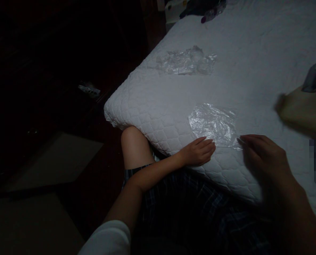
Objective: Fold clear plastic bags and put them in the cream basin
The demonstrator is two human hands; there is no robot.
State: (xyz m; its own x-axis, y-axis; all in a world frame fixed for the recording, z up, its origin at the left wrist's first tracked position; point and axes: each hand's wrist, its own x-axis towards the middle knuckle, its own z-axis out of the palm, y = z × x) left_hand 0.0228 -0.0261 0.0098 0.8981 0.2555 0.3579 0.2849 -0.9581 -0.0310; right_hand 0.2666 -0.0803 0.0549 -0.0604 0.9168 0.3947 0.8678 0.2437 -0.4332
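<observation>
A clear plastic bag point(212, 124) lies flat on the white quilted mattress point(253, 63), close to its near edge. My left hand point(197, 152) rests flat on the mattress with fingers stretched out, its fingertips touching the bag's lower left edge. My right hand point(264, 156) is at the bag's lower right corner, fingers curled and pinching that corner. A second, crumpled clear plastic bag point(187, 62) lies farther back on the mattress, away from both hands.
A blurred tan and grey object point(306, 102) sits at the right edge on the mattress. Dark items and a small bottle point(211, 14) lie at the mattress's far end. My bare knee point(133, 148) presses against the mattress corner. The floor to the left is dark.
</observation>
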